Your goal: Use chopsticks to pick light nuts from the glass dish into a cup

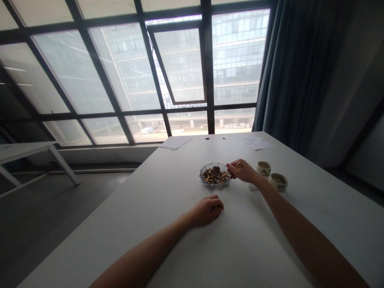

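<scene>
My right hand [241, 171] holds a pair of wooden chopsticks [231, 169], their tips reaching into a cut-glass dish [214, 183]. The dish sits near the middle of the white table [135, 208] and holds a heap of brown mixed food [213, 175], perhaps nuts; the pieces are too small to name. My left hand [207, 211] rests on the tabletop closer to me, its fingers curled on nothing, a short way below the dish. Two small cream ceramic cups lie to the right of my right hand.
The cream cups [263, 168] [278, 182] bear dark markings. Papers [175, 143] [258, 144] lie at the far table edge near two small holes. A large window is beyond, a dark curtain [297, 68] hangs right, and another white table [27, 156] stands left.
</scene>
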Demonstrator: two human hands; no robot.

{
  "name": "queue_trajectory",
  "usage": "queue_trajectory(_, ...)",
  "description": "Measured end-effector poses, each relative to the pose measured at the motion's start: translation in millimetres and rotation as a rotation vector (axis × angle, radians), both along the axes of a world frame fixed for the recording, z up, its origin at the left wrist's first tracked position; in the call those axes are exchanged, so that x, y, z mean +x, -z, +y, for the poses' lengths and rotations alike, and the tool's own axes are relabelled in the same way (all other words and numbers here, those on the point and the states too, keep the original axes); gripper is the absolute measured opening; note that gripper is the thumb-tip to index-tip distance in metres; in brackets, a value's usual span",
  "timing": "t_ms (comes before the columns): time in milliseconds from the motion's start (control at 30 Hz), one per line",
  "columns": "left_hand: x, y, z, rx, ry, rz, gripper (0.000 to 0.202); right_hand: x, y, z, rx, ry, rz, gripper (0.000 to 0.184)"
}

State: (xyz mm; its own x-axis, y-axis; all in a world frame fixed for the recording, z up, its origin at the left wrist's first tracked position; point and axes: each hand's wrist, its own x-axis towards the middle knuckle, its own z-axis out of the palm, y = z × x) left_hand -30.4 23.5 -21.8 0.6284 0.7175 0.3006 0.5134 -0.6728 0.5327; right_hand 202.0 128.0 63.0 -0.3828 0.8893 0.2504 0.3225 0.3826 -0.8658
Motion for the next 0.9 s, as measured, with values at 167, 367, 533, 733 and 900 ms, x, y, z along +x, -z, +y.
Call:
queue_trajectory(167,0.6,-0.8,-1.2,0.0,-0.002,0.01,0.018,3.8,-1.5,0.7,-0.007,-0.003,0.006,0.046)
queue_trajectory(367,-0.6,0.6,-1.3,-0.001,0.003,0.01,0.018,9.1,-12.4,-4.5,0.003,-0.024,0.045,0.049)
queue_trajectory(533,0.0,0.4,-1.1,0.001,-0.002,0.004,0.018,6.2,-9.7,-3.0,-0.017,-0.029,0.034,0.045)
queue_trajectory(733,1.2,-2.2,-2.1,-0.001,-0.002,0.011,0.019,1.4,-0.6,1.0,-0.057,-0.017,0.026,0.043)
queue_trajectory(900,-0.2,-2.4,-2.6,-0.008,-0.002,0.004,0.018,5.5,-5.4,0.7,-0.073,-0.031,0.055,0.048)
